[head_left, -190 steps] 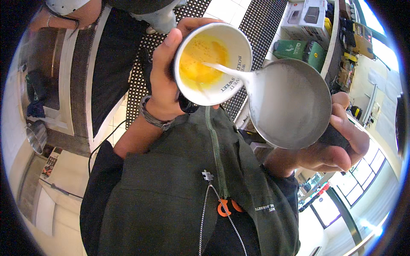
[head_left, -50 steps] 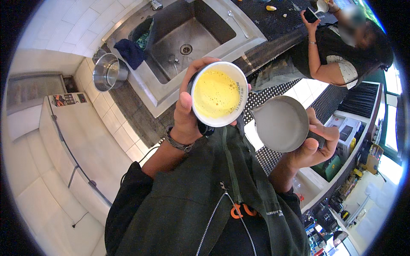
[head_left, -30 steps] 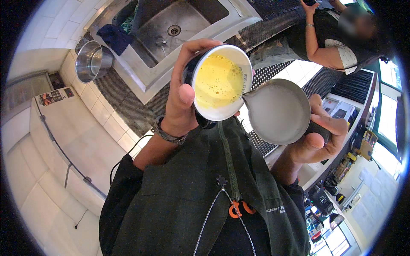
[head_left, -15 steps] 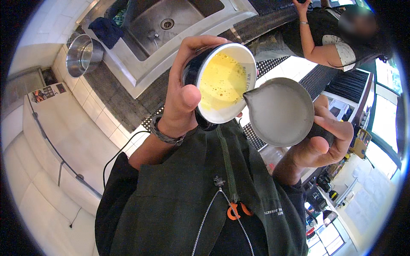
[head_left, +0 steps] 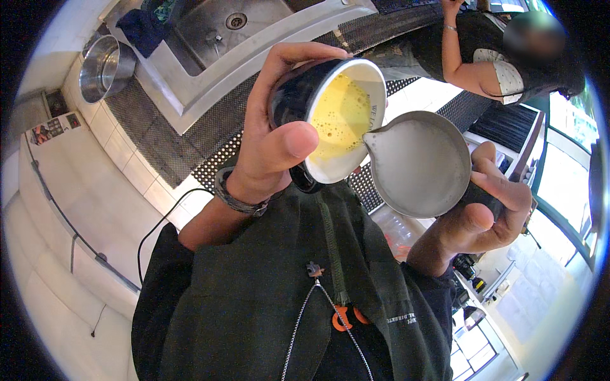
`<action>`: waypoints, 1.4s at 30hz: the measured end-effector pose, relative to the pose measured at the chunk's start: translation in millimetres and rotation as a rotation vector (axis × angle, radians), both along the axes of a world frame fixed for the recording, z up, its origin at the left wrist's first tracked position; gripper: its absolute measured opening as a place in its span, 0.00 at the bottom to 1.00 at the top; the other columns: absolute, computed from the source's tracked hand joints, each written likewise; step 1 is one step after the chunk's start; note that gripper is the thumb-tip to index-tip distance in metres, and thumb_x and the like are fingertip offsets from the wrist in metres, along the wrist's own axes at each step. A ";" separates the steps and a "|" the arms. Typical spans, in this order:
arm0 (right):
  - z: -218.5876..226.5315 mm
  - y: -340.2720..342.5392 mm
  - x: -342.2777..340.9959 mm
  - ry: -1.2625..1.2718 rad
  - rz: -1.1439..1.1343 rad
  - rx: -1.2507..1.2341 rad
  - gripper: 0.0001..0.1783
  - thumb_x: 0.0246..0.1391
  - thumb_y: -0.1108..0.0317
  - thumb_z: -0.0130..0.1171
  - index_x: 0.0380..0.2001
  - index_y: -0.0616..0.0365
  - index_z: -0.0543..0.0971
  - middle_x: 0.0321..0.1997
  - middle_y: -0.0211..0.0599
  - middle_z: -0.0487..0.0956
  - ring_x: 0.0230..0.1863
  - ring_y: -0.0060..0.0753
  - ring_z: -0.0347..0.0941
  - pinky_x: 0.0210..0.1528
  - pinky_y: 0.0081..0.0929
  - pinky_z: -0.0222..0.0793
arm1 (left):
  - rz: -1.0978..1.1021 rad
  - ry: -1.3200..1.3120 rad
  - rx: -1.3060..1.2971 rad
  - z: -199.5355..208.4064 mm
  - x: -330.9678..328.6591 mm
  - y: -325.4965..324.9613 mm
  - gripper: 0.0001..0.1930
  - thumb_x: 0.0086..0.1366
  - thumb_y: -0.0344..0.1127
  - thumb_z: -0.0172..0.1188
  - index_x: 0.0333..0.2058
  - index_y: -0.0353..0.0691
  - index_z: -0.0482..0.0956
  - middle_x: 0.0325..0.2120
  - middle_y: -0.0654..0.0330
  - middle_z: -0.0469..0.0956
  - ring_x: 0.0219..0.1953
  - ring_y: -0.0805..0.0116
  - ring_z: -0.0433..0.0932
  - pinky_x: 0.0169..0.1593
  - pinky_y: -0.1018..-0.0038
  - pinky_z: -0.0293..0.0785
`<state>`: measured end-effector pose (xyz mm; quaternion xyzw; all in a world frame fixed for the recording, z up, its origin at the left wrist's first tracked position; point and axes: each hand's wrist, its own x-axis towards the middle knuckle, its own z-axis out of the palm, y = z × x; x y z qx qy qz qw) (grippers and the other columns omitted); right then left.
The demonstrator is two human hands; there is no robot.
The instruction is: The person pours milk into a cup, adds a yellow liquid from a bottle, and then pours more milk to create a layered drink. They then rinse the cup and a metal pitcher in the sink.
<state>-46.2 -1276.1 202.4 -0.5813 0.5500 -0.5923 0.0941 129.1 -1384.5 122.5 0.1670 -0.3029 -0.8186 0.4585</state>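
In front of my chest my left hand [head_left: 270, 143] is wrapped round a dark cup [head_left: 298, 95] with a white inside. The cup tips toward the right, and a frothy yellow liquid [head_left: 340, 117] lies in it. My right hand [head_left: 492, 203] grips the dark handle of a metal milk pitcher [head_left: 419, 165], its fingers closed. Whitish liquid shows inside the pitcher. The pitcher's pointed spout sits at the cup's right rim; whether they touch I cannot tell. No stream between them can be made out.
Beyond the cup is a steel sink [head_left: 190, 63] with a dark cloth [head_left: 141, 32] on its edge. A steel pot [head_left: 107, 68] stands at the far left, above a pale appliance top [head_left: 76, 178]. Another person [head_left: 473, 63] is at the far right beside the dark counter mat [head_left: 381, 28].
The cup leans further to the right, and its yellow liquid has shifted toward that side. The pitcher stays close to the rim. The surroundings have slid slightly left and up in view.
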 end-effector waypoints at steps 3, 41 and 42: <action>1.4 2.5 -5.9 0.037 0.023 0.030 0.31 0.36 0.57 0.75 0.31 0.73 0.72 0.18 0.43 0.69 0.19 0.29 0.58 0.25 0.30 0.46 | -0.010 0.018 0.005 -3.7 -0.1 1.6 0.42 0.46 0.56 0.68 0.53 0.33 0.65 0.47 0.54 0.72 0.49 0.67 0.74 0.54 0.73 0.69; 19.8 -0.6 -13.1 0.149 0.301 0.203 0.29 0.38 0.62 0.74 0.35 0.76 0.73 0.19 0.45 0.69 0.18 0.29 0.57 0.22 0.30 0.43 | -0.018 0.056 0.049 -20.1 -4.3 11.6 0.43 0.45 0.58 0.68 0.53 0.34 0.65 0.48 0.55 0.72 0.51 0.67 0.73 0.56 0.72 0.67; 22.8 -2.7 -15.2 0.155 0.348 0.227 0.29 0.38 0.62 0.74 0.36 0.76 0.73 0.19 0.44 0.69 0.18 0.30 0.57 0.23 0.30 0.43 | -0.024 0.058 0.054 -19.2 -4.6 11.4 0.43 0.45 0.59 0.68 0.53 0.34 0.65 0.48 0.55 0.72 0.51 0.67 0.73 0.56 0.72 0.67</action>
